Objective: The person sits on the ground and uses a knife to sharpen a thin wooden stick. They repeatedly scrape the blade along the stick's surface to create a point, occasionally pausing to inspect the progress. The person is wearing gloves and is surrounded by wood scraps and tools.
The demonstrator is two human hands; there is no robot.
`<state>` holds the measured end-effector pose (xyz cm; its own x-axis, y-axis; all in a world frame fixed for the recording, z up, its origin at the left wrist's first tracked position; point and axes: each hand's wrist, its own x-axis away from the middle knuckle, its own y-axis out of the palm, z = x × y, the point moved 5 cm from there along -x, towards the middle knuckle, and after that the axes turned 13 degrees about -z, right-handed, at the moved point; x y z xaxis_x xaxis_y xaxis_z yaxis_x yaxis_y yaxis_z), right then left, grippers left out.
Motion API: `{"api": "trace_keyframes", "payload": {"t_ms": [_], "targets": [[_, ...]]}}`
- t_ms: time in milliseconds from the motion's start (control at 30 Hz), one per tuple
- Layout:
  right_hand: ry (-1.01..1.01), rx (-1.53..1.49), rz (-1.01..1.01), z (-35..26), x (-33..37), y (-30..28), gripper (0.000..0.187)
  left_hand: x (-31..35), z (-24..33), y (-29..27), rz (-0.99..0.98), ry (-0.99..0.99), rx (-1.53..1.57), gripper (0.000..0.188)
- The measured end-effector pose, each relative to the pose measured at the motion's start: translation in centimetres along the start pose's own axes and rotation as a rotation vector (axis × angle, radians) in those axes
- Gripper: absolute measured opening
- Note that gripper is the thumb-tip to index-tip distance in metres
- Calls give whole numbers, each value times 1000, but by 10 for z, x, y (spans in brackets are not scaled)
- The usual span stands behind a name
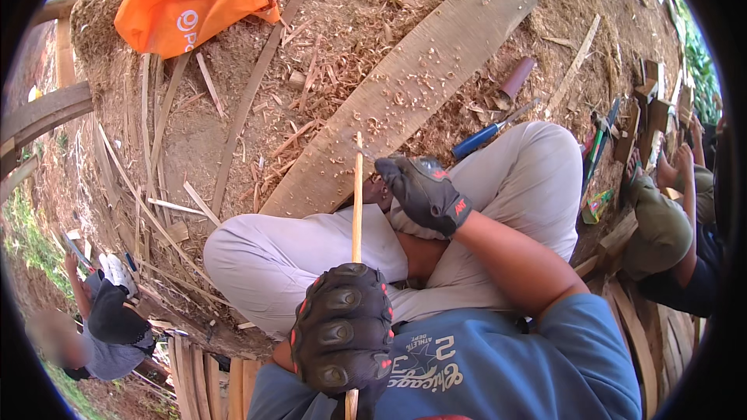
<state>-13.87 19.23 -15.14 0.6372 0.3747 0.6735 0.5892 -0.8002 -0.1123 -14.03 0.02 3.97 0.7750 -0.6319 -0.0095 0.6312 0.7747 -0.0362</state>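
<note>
My left hand (pixel 342 328), in a black glove with red accents, is wrapped round a slim pale wooden stick (pixel 357 214) close to my chest. The stick points away from me, and its lower end shows below the fist. To the right of its far end, my right hand (pixel 422 193), in a matching glove, has its fingers curled closed. What those fingers hold, if anything, is hidden. Beyond both hands a long wooden plank (pixel 424 74), scattered with curled shavings, lies slantwise on the ground. Its near end reaches my crossed legs in pale trousers.
A blue-handled tool (pixel 476 141) lies beside my right knee, near a brown-purple tube (pixel 518 76). An orange bag (pixel 191 1) sits at the far left, above several wood strips (pixel 159 136). Other people sit at left (pixel 117 334) and right (pixel 661 225), with stacked timber nearby.
</note>
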Motion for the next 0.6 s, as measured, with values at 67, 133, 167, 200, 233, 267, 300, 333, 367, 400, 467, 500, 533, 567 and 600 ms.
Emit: {"api": "trace_keyframes", "payload": {"t_ms": [67,133,167,200,233,267,300,333,367,400,467,500,533,567,600], "targets": [[-102,-44,-26,-11,4,2,35,9,-6,-7,43,-237,78,12],[-137,-35,-47,-20,7,-1,34,15,-12,-11,3,-310,102,11],[-119,12,-68,-26,10,-5,34,19,-12,-10,-13,-334,114,12],[-103,78,-94,-30,12,-6,36,-22,-3,1,-50,-43,17,12],[-47,125,-85,-26,12,-5,40,-45,10,8,-92,245,-85,13],[7,165,-69,-22,12,-4,44,-47,11,10,-143,236,-117,13],[60,206,-53,-19,12,-4,48,-48,12,12,-194,226,-150,12],[67,226,-52,-24,14,-7,50,-47,11,14,-241,212,-185,12],[72,249,-55,-30,16,-10,51,-47,7,23,-160,358,-179,25],[76,272,-58,-38,18,-12,53,-44,2,31,-151,377,-185,27],[82,465,-44,-53,25,-14,49,-36,-1,39,-159,407,-188,31],[63,569,-31,-59,25,-15,47,-31,-2,42,-246,356,-215,34],[49,677,-10,-61,26,-19,44,-28,-4,43,-266,339,-224,34],[-45,738,31,-60,25,-20,34,-24,-7,46,-287,321,-233,34],[-42,768,23,-60,24,-19,32,-21,-10,48,-308,303,-241,33]]}}
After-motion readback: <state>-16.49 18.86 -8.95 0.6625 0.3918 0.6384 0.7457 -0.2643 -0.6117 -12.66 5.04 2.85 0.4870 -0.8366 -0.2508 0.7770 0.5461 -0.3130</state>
